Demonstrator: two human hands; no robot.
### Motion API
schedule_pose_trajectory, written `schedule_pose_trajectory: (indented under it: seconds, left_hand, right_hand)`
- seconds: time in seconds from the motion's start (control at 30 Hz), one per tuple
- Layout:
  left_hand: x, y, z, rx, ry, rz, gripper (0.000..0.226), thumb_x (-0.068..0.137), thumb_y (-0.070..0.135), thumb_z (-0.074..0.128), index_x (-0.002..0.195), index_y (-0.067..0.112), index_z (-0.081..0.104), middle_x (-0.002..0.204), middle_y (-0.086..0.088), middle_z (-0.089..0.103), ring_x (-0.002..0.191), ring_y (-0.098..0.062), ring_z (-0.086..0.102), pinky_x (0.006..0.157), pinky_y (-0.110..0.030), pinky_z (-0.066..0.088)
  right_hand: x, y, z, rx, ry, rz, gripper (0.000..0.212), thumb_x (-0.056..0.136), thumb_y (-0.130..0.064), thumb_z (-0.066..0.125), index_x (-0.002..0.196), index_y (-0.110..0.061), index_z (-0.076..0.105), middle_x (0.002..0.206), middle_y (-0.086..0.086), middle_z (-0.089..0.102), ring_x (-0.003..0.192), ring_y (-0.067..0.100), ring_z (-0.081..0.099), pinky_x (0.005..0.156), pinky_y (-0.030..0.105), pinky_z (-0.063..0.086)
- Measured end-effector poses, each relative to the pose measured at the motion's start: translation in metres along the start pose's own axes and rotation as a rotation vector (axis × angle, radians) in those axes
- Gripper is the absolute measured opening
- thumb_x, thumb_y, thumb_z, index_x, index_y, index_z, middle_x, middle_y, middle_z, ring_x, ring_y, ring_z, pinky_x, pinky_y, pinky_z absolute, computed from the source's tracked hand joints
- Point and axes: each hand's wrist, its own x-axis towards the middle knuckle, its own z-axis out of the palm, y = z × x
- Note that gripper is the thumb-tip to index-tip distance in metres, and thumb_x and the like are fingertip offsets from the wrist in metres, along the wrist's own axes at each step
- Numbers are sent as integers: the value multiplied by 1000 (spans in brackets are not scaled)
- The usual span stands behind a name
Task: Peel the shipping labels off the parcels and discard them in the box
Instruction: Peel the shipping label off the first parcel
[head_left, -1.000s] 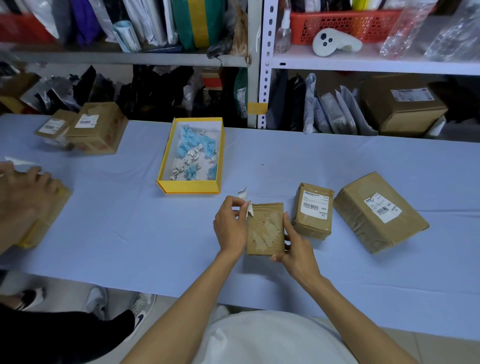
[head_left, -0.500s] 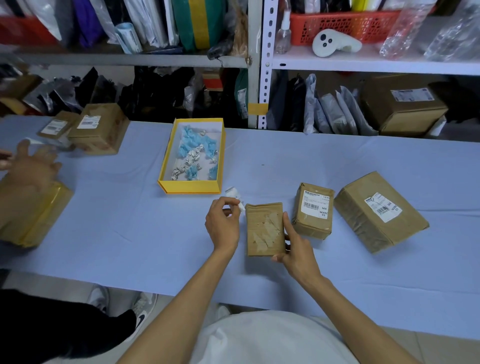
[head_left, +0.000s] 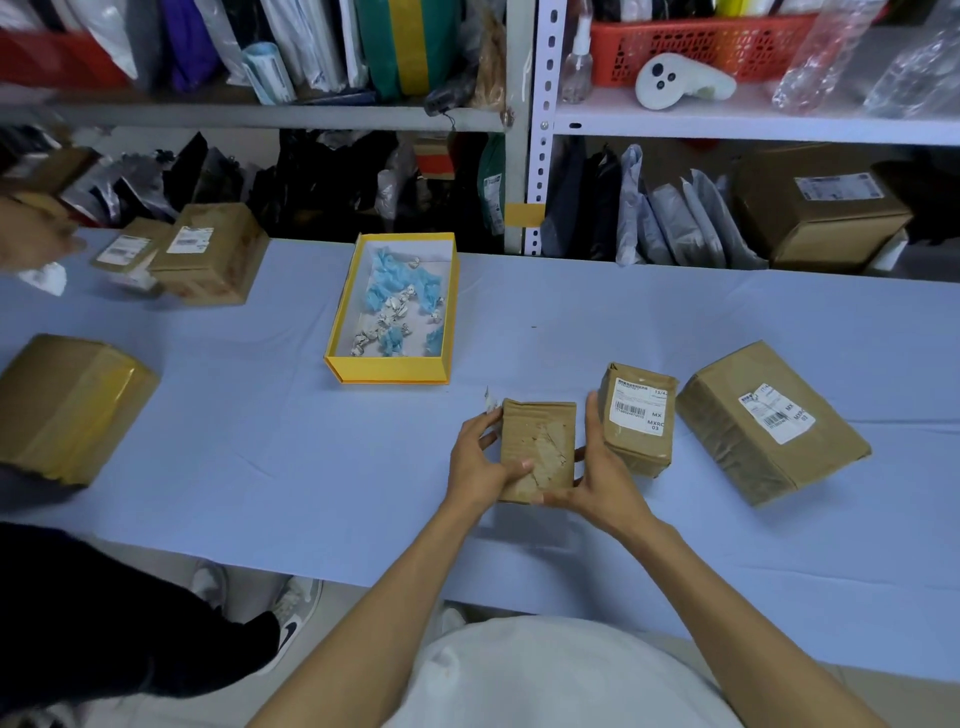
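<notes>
Parcel (head_left: 540, 441) held in both hands, near the yellow box (head_left: 384, 375), on its near-right side.
The left hand's (head_left: 475, 462) grip curls round its left edge, thumb on the bare face, a white label scrap (head_left: 489, 401) poking up by the fingers; the right hand's (head_left: 597, 473) grip clasps the right edge.

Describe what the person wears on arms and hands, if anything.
Nothing shows on them: the left hand and right hand are ungloved, with no ring, watch or bracelet visible, and both forearms are bare. A white top covers the torso below.
</notes>
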Motion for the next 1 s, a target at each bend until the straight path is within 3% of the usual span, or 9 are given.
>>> schedule_pose_trajectory:
  seconds: [0.1,0.17,0.27,0.37,0.5,0.6,0.77,0.87,1.0]
  left_hand:
    - [1,0,0,-38,2,11,85,61,-4,85,136,16,50,136,1,49,122,-18,54,99,-47,51]
    - [2,0,-1,-43,-4,21,81,63,-5,84,133,18,51,133,2,48,118,-17,54,97,-46,52]
    - [8,-1,-1,-61,-18,43,66,70,4,82,128,22,55,136,-1,51,120,-19,57,97,-46,53]
    - [12,0,2,-65,-7,23,54,78,12,78,126,25,58,137,-2,52,118,-20,59,96,-43,54]
    - [16,3,5,-37,-9,22,47,82,14,73,125,25,58,132,1,53,114,-18,60,93,-36,54]
    - [18,3,3,-66,27,-26,27,93,21,60,118,29,63,133,-5,54,115,-20,60,94,-42,55]
    - [20,-2,3,-138,35,-102,28,97,34,47,117,30,66,130,-6,58,118,-20,59,86,-46,58]
    - [21,-4,4,-104,46,-114,35,80,49,49,108,36,67,125,-2,62,115,-18,61,94,-53,53]
    - [18,2,3,-78,54,-116,34,78,43,47,105,34,67,121,0,64,112,-19,62,96,-53,51]
  right_hand:
    - [13,-2,3,-119,-13,7,144,58,-27,90,149,-36,-21,128,3,54,112,23,58,97,37,49]
    - [18,-7,2,-142,11,57,133,54,-27,91,152,-30,-1,120,9,59,104,26,60,91,40,52]
    - [22,-13,-1,-90,77,31,86,66,-22,85,132,-20,31,94,3,63,82,24,62,72,38,54]
    - [26,-14,-4,-128,142,7,36,87,-19,66,110,-19,37,72,-2,56,67,23,59,59,39,54]
    - [30,-16,-6,-53,185,6,2,94,-18,46,94,-19,45,68,1,55,66,25,54,57,34,47]
    - [32,-19,-8,-169,164,37,16,96,-30,47,102,-16,46,74,8,58,70,30,56,63,39,50]
    - [25,-30,5,-448,12,128,114,50,-64,82,133,-13,23,114,11,53,101,34,57,77,41,52]
    - [30,-28,11,-406,91,118,102,51,-61,84,122,-15,25,107,11,57,94,34,61,72,40,52]
    - [37,-25,12,-304,184,48,67,74,-53,73,111,-18,29,86,10,62,79,34,61,64,41,51]
